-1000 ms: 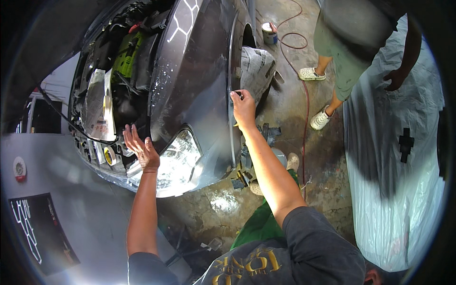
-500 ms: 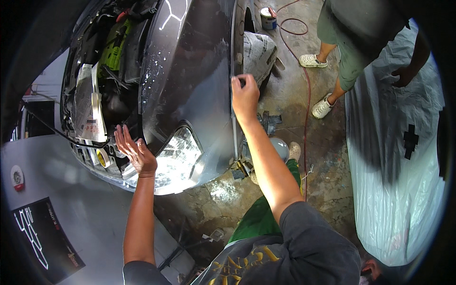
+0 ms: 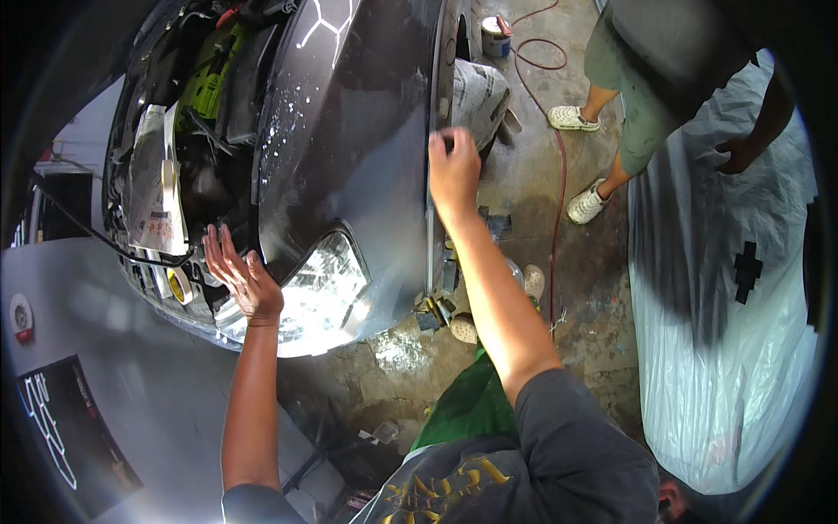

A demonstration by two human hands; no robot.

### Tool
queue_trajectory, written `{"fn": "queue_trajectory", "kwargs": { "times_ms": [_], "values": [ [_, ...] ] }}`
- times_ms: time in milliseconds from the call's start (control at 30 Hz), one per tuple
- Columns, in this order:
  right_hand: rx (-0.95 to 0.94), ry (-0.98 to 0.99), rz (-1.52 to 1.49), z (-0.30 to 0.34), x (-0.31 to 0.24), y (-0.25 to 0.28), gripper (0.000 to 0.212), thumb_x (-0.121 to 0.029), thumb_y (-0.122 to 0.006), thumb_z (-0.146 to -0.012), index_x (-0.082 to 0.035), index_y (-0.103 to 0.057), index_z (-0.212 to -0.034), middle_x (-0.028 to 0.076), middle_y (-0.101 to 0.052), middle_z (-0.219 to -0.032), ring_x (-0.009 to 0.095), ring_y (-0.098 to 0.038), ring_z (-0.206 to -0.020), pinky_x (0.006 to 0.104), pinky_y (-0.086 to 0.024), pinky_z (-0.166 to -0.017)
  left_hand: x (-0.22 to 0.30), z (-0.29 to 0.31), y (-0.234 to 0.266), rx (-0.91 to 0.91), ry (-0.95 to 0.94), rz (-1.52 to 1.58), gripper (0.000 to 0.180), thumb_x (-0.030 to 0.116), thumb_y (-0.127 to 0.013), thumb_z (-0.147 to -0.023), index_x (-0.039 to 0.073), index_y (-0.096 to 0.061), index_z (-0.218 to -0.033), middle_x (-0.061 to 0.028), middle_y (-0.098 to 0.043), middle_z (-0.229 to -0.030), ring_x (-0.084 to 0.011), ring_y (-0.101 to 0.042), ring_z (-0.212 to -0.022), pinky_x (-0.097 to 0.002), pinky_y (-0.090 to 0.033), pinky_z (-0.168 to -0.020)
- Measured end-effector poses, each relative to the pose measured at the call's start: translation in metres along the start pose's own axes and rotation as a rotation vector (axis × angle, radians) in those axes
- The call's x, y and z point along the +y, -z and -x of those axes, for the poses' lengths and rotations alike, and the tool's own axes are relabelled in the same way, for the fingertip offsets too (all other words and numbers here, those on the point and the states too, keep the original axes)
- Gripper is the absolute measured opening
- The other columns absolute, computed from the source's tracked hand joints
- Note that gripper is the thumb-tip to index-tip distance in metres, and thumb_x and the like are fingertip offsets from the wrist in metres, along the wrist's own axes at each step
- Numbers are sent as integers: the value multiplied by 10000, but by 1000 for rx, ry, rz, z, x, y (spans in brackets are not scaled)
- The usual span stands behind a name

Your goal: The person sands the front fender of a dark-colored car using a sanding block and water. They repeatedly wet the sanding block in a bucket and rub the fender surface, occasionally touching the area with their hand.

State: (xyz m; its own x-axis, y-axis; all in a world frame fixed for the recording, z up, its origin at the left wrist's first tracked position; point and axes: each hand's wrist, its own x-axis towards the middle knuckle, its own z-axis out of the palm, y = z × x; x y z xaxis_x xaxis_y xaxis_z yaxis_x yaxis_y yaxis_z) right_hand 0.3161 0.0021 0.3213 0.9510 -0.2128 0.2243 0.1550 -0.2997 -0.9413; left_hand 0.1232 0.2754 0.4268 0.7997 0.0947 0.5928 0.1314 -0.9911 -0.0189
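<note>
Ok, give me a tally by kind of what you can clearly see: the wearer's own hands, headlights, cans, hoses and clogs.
Wearer's hands, left hand and right hand: 2
Headlight: 1
Can: 1
Red hose: 1
White clogs: 2
Beige clogs: 2
Total: 9

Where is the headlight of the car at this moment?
In the head view, the headlight is left of centre, at the front corner of the dark car, just to the right of the person's left hand.
</note>
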Motion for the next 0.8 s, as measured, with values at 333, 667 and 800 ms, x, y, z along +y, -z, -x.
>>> {"fn": "queue_trajectory", "kwargs": {
  "times_ms": [333, 667, 800],
  "values": [
    [-43, 114, 73, 115, 36, 26, 179, -150, -675, -988, -32, -555, -1047, 180, -627, -1012, 430, -651, -900, 487, -535, -739, 1, -2, -2, 1, -7, 0, 556, 350, -303, -1131, -9, -402, -1544, -209, -366, -1612, -386, -293, -1510, -548, -174, -1232],
    [0, -17, 3, -8, -4, 3, 201, -189, -651, -993, 9, -626, -1009, 209, -676, -990, 418, -647, -960, 469, -507, -848, -1, 1, -1, -13, -9, 0, 525, 283, -359, -1111, -21, -405, -1537, -207, -362, -1608, -406, -278, -1509, -567, -197, -1222],
    [-26, 7, 63, 24, 6, 10, 237, -261, -640, -1005, -28, -607, -1036, 187, -661, -1030, 429, -648, -944, 500, -517, -819, 0, 1, -2, -14, -9, 8, 531, 303, -352, -1117, -6, -396, -1546, -200, -359, -1610, -404, -273, -1511, -567, -191, -1226]
  ]
}}
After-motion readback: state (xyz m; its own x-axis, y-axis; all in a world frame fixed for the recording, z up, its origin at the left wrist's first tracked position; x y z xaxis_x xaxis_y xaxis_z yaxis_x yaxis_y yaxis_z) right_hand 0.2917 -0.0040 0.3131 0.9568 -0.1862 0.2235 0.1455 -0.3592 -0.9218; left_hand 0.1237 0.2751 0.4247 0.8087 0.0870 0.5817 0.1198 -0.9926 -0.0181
